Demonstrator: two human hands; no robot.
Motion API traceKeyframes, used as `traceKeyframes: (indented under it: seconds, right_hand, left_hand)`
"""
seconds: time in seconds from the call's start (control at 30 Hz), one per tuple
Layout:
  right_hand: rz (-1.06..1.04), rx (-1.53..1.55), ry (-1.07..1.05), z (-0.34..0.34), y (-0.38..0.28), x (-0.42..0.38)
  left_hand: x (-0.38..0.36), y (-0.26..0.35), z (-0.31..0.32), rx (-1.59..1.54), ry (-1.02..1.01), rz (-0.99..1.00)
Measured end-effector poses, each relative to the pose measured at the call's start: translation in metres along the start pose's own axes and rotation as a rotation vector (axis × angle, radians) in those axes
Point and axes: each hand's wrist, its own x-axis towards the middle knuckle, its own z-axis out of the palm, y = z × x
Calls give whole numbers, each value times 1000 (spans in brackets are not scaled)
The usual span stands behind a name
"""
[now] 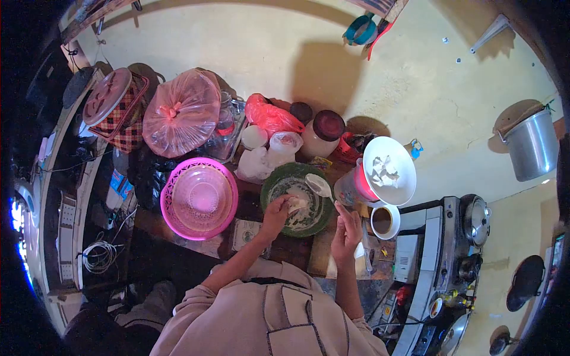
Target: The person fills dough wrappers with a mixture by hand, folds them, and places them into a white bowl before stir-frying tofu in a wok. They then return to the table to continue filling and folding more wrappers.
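- Spoon (pixel 319 185): pinched by its handle in the fingers of the right hand (pixel 346 236), its pale-filled bowl held over the upper right of the green basin (pixel 297 232).
- Left hand (pixel 276 216): fingers bent inside the basin against a white, doughy mass (pixel 297 205); whether it is pinched cannot be told.
- Basin: walls smeared with white residue, partly covered by hand and spoon.
- White cup (pixel 395 231): dark brown liquid contained.
- White bowl (pixel 407 178): crumpled white pieces held, their nature unclear.
- Pink basket (pixel 167 202): a translucent bowl (pixel 203 188) nested within.
- Tied pink bag (pixel 184 113): contents obscured.
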Motion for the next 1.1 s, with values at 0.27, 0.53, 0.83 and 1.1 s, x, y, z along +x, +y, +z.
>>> traceKeyframes:
  seconds: [0.27, 0.53, 0.83, 1.1]
  right_hand:
    - [282, 34, 5, 15, 11, -6]
    - [187, -460, -200, 65, 54, -47]
    - [-134, -46, -146, 63, 43, -39]
    - [13, 155, -226, 67, 41, -29]
  left_hand:
    - [8, -24, -24, 11, 6, -25]
    - [8, -28, -34, -275, -56, -153]
    - [7, -17, -27, -232, -78, -275]
    - [2, -9, -19, 16, -95, -239]
